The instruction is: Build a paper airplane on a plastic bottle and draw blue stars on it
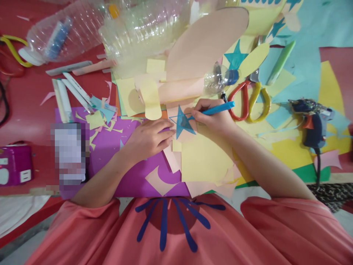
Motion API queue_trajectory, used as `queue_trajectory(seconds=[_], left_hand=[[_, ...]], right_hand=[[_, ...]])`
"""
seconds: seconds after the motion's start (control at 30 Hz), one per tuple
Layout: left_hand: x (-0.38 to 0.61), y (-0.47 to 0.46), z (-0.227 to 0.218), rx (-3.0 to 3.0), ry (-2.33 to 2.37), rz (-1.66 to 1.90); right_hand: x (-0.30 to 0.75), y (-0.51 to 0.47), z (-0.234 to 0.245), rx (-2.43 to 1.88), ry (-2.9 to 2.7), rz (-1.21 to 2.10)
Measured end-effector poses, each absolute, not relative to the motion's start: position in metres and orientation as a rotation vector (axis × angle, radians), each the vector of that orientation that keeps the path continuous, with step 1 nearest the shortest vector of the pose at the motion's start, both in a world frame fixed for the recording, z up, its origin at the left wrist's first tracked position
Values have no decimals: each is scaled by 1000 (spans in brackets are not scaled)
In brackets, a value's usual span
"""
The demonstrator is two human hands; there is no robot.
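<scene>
My right hand [211, 117] grips a blue marker [219, 109], its tip over a blue star [182, 123] on a small peach paper. Part of the star is filled in blue; one point is only outlined. My left hand [154, 137] lies with fingers stretched out at the left edge of this paper, its fingertips close to the star. Beneath my right hand and wrist is a pale yellow sheet [208, 162]. Just beyond the hands rests a clear bottle [216, 82] wrapped in peach paper, with a blue cap and yellow paper pieces.
Red and yellow-handled scissors [239, 101] lie right of the bottle, near a green cutter [281, 62]. A glue gun [314, 125] sits farther right. At left are several markers [78, 92], a phone [70, 152] and large clear bottles [68, 33]. Paper scraps cover a purple sheet [132, 182].
</scene>
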State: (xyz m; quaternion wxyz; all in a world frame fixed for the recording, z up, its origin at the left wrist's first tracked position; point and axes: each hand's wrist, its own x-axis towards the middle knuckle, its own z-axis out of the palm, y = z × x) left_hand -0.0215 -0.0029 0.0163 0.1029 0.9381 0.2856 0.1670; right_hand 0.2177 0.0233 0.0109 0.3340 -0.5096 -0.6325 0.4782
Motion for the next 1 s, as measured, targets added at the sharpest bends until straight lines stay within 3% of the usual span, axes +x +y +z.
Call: queue_trajectory(seconds=[1.0], left_hand=[[-21,-3,16,2778,852,527]], right_hand=[[213,20,13,-1360,-1609,1203]])
